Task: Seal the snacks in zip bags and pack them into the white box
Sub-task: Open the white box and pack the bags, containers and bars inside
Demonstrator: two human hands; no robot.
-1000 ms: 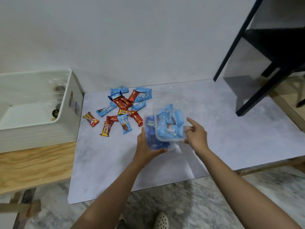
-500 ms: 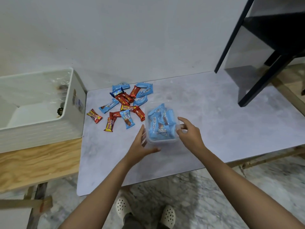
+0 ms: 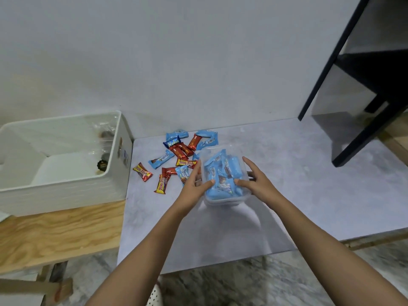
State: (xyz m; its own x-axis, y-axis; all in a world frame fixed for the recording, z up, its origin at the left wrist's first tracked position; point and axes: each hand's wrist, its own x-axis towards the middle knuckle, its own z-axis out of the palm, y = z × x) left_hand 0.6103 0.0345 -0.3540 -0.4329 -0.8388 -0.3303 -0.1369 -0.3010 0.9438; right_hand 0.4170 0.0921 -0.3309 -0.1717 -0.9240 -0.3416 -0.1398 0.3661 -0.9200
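There is just one camera, on the person's head. It looks forward and down at the table [image 3: 298, 173] from close above. Both arms reach out from the bottom edge.

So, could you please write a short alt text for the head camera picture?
Two bare hands, left hand and right hand, hold a clear zip bag of blue snacks over a grey table. Loose red and blue snacks lie behind it, and a white box stands at the left.

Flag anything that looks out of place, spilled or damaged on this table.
Nothing looks damaged. Loose snacks lie scattered beside the white box, still unbagged. Both hands hold a clear bag of blue snacks.
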